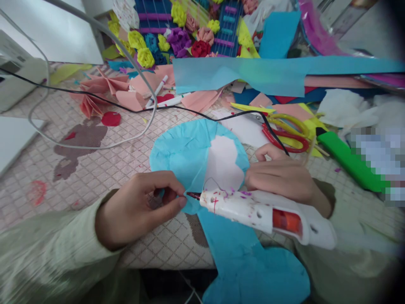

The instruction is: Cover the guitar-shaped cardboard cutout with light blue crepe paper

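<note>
My left hand (142, 204) pinches the lower left edge of a round blue paper-covered piece (186, 156) between thumb and fingertips. Part of that piece shows a bare white patch (223, 164). Curled around the mostly hidden handle of a white hot glue gun (237, 207), my right hand (280, 177) lies behind its body, by the round piece. The gun's dark nozzle points left and meets the paper beside my left fingertips. A thin glue strand loops above the gun. Below it, a blue strip with a rounded end (259, 274) hangs over the table's front edge.
Yellow-handled scissors (295, 122) and red-handled scissors (294, 141) lie beyond my right hand, near a green tool or marker (351, 160). A black cable (177, 107) and grey cable (104, 147) cross the patterned tablecloth. Paper flowers (180, 40), scraps and blue sheets (237, 74) crowd the back.
</note>
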A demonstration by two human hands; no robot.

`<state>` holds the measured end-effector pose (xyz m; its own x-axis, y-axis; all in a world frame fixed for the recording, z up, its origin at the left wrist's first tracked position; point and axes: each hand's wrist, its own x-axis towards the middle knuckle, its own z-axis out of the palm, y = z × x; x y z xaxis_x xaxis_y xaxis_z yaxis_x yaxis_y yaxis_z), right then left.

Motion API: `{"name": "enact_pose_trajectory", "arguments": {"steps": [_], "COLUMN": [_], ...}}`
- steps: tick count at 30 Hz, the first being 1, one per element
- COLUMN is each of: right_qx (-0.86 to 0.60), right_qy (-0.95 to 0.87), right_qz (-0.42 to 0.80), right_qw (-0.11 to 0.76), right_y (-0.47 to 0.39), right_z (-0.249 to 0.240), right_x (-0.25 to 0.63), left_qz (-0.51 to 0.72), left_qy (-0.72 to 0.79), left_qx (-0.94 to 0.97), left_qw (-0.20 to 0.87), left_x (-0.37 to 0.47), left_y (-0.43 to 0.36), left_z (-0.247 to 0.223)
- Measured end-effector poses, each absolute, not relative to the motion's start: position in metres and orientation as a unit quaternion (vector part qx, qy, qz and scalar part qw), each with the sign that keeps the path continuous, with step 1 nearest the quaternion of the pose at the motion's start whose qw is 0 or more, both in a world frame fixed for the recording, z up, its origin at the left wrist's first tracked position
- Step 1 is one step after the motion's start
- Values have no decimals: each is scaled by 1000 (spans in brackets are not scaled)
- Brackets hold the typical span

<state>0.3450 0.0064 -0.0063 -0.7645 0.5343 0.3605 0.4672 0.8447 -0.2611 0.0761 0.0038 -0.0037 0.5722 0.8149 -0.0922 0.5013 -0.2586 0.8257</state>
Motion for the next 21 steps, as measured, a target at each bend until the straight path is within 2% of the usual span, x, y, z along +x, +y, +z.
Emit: {"name": "enact_pose_trajectory", "arguments": {"steps": [6, 12, 21], "right_qx": [-255, -286, -293], "right_qy": [-945, -926, -924], "right_qz": [71, 92, 96], "right_qw": [190, 230, 225], "right_y": [9, 4, 2], "right_z": [-7, -7, -8], "right_x": [349, 343, 342], "left_qz": [194, 213, 204], "left_qy": [418, 413, 420], "left_qx": [769, 768, 766], "left_qw": [444, 441, 442], "left_x": [75, 75, 79], "left_y": [5, 5, 7], "left_z": [-4, -6, 0]}}
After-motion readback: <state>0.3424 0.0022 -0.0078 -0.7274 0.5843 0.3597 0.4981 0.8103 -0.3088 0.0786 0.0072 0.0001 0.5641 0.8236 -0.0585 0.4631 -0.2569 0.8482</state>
